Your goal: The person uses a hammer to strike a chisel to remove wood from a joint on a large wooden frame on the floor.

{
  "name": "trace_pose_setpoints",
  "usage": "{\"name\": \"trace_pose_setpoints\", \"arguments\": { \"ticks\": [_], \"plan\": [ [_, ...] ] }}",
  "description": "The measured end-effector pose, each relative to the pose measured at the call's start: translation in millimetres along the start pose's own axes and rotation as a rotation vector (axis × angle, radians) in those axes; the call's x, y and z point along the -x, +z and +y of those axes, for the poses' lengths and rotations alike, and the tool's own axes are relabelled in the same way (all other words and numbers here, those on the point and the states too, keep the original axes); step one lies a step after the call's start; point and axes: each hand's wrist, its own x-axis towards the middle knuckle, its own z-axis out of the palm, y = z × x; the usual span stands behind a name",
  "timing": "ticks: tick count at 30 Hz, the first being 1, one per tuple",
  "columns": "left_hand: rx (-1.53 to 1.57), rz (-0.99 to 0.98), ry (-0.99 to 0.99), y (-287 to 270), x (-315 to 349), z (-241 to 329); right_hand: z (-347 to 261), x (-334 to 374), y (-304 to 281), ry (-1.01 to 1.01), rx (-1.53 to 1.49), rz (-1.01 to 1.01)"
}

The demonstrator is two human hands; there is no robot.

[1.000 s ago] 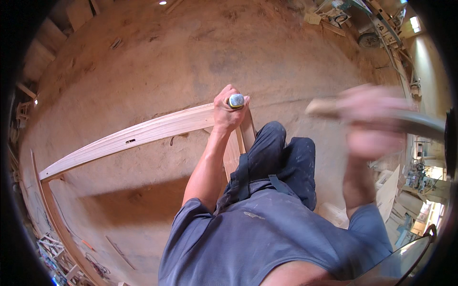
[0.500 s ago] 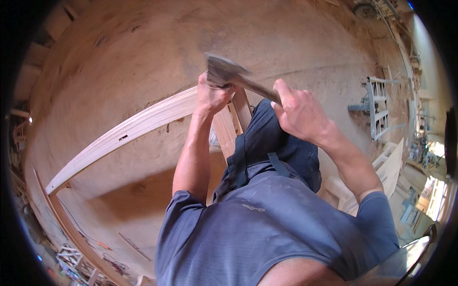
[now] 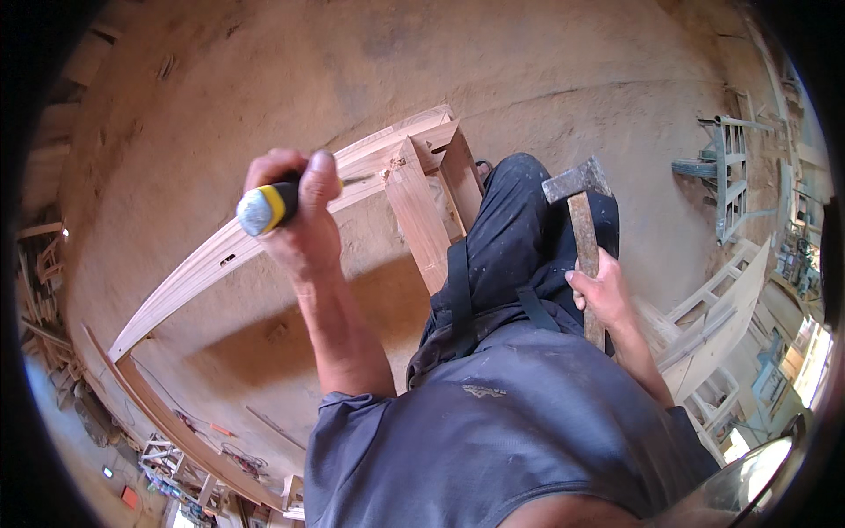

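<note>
Hammer (image 3: 584, 224) lowered, chisel (image 3: 275, 207) shifted left of the corner of the wooden frame (image 3: 180, 290)
Half a second earlier the hammer's head was over the left hand (image 3: 308, 229) at the frame's upper right corner; now that fist, wrapped round the chisel's handle, is farther left over the frame's long edge, and wood chips (image 3: 393, 165) show at the corner. The blurred blade points at them, seemingly just short. The right hand (image 3: 604, 286) grips the hammer's handle, head up, before the dark trousers (image 3: 493, 229)

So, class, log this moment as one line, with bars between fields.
left hand: grips chisel | right hand: grips hammer by its handle | frame: wood chips on it
</note>
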Motion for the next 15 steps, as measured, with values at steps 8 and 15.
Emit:
{"name": "trace_pose_setpoints", "arguments": {
  "ticks": [8, 15],
  "plan": [
    [0.244, -0.089, -0.025, -5, 2, -13, -3, -14, 3, -0.051, 0.037, -0.059],
    [0.351, 0.126, -0.004, 2, 3, -30, -8, -15, 9, -0.052, 0.108, -0.114]
  ]
}}
